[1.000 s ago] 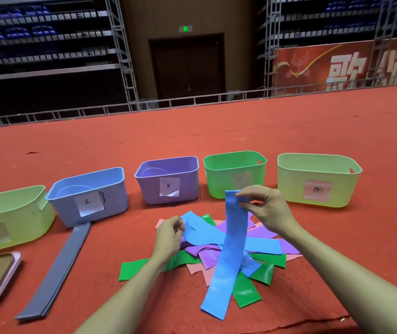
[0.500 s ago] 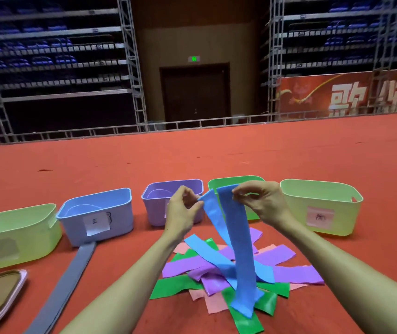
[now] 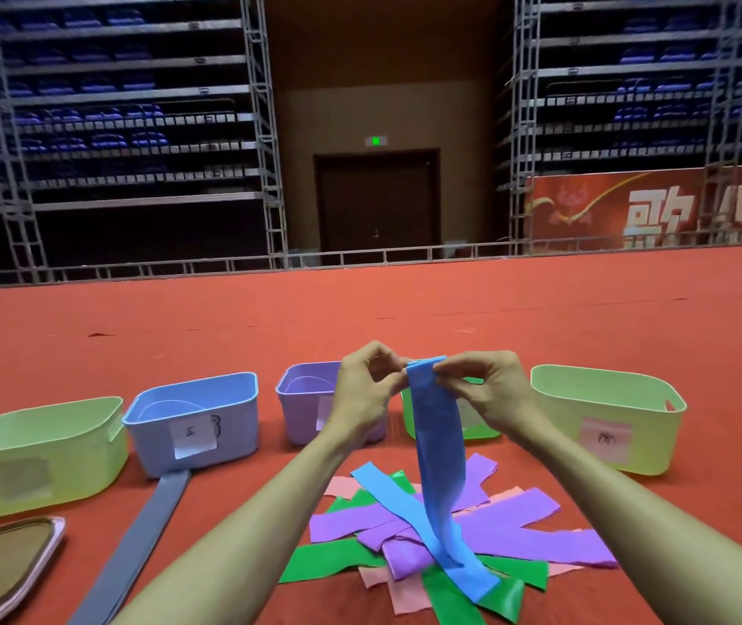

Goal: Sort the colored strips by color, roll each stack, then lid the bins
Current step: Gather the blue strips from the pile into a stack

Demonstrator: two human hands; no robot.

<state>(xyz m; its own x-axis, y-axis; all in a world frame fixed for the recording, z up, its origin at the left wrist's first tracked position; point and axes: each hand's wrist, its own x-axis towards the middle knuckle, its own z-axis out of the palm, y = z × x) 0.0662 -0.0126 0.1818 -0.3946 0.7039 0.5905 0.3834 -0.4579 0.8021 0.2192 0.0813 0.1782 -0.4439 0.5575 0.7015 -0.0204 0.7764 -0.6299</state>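
**Head view, sorting stage.** My left hand and right hand meet at one point above the floor. Each pinches, between thumb and fingertips, the top edge of the blue strips, which appear to be two strips laid face to face; neither hand is free. From this shared grip the strips hang down with their long axis close to vertical. Only their bottom end, below the grip and a little toward me, reaches the mixed pile of purple, green and pink strips. A loose blue strip lies flat in that pile, below the grip and slightly left of it. Its long axis runs diagonally from far left to near right, passing the foot of the hanging pair. The blue bin stands well to the left of the grip, beyond the purple bin, so the left hand is the nearer one to both the loose strip and that bin. The right hand has the green bin just behind it. A grey stack lies on the floor to the left of and below the grip, its far end at the foot of the blue bin. I judge that the next move turns on this vertical hang. One hand must take the whole pinch so that the other, most likely the left, can reach down for the loose strip. The tail should also be lifted clear of the pile, or it may drag neighbouring strips along.
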